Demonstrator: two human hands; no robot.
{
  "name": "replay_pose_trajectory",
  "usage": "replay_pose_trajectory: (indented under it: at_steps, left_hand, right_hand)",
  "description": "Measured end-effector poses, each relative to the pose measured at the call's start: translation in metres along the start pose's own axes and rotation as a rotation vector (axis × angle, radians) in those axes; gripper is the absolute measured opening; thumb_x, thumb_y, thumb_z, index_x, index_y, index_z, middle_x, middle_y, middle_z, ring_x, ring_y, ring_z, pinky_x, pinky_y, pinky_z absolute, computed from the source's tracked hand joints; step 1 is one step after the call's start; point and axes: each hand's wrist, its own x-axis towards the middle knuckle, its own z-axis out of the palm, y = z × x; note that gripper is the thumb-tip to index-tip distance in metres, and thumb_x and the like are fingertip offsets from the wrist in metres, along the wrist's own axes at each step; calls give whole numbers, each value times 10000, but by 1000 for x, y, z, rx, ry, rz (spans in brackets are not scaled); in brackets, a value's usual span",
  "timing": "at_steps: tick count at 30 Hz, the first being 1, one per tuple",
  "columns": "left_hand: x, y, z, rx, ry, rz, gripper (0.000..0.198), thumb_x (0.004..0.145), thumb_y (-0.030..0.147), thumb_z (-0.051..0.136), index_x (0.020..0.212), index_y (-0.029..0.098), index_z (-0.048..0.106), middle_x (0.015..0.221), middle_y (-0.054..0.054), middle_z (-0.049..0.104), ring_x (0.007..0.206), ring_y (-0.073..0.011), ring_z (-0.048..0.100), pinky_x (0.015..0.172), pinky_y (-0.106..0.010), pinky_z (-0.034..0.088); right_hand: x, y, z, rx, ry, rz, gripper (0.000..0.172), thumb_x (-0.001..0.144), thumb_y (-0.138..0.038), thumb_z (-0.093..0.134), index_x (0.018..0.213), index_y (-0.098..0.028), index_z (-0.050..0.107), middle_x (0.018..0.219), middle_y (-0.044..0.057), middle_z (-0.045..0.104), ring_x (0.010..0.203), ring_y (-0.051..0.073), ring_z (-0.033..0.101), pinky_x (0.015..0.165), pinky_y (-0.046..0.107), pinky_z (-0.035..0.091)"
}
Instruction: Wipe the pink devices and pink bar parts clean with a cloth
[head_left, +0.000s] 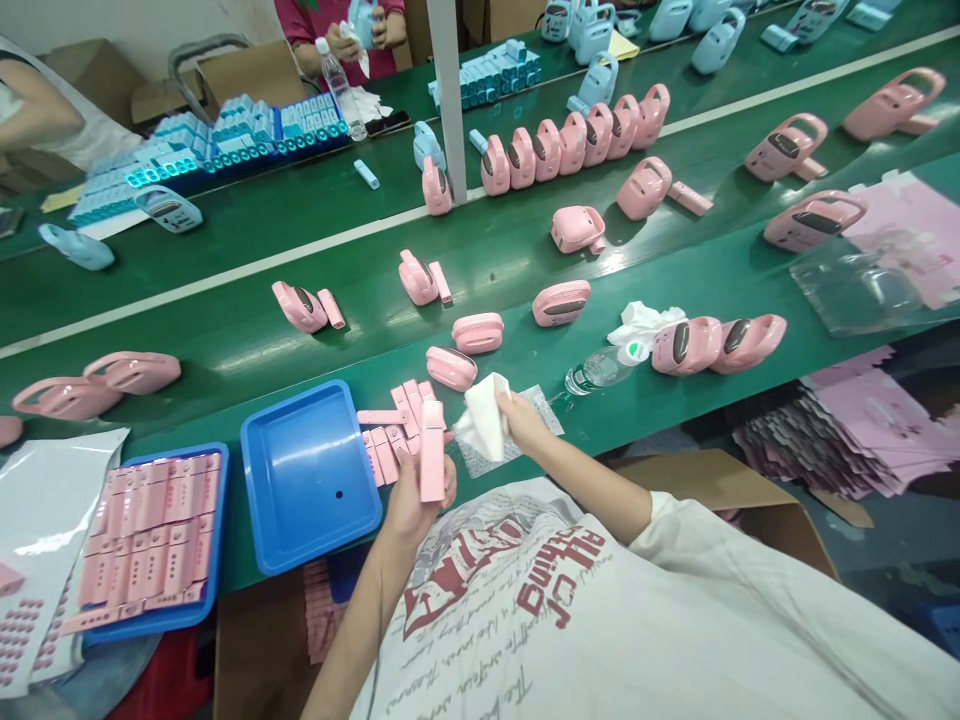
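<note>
My left hand (405, 505) grips a pink rectangular plastic piece (432, 455), standing on end between thumb and fingers. In my right hand (523, 422) is a folded white cloth (485, 415), pinched beside the pink piece and apart from it. Below the cloth, a clear textured sheet (538, 407) lies on the green bench. Several more pink bars (384, 455) form a loose pile just behind my left hand. Two rounded pink casings (451, 368) sit close beyond the cloth.
A blue tray (311, 480) stands left of my left hand; another blue tray (217, 520) holds rows of pink bars. To the right are a plastic bottle (600, 372) and pink handled casings (750, 343). A green conveyor (495, 270) runs behind. Across it, a person (341, 45) handles a blue casing.
</note>
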Motion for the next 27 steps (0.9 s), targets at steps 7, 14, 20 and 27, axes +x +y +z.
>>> replay_pose_trajectory:
  at_steps: [7,14,20,27]
  left_hand:
    - [28,-32,-2,136,328,-37,532,671,669,596,828,165,531,465,60,438,372,-72,370,380,-196,254]
    - [14,-38,-42,85,549,3,463,584,546,702,756,151,532,549,12,535,443,-109,499,414,-222,367]
    - [-23,-57,-86,35,813,107,279,533,290,664,739,150,539,643,-28,608,642,-191,624,571,-277,470]
    - [-57,-75,-139,95,1186,129,253,558,220,630,760,179,482,559,42,513,478,-135,532,491,-256,409]
  right_hand:
    - [-49,6,53,52,-252,50,543,761,-614,469,1029,-173,640,679,39,640,652,184,583,640,303,488]
    - [10,29,-9,-215,-8,60,465,815,-473,324,916,-139,631,772,80,671,763,213,631,723,331,497]
    - [22,26,-50,-548,55,-75,390,721,-233,479,1074,-125,605,1109,143,622,1030,254,576,919,418,433]
    - [17,8,24,-862,-317,-396,365,814,-160,432,1140,-167,595,1167,128,605,1138,230,521,1011,412,372]
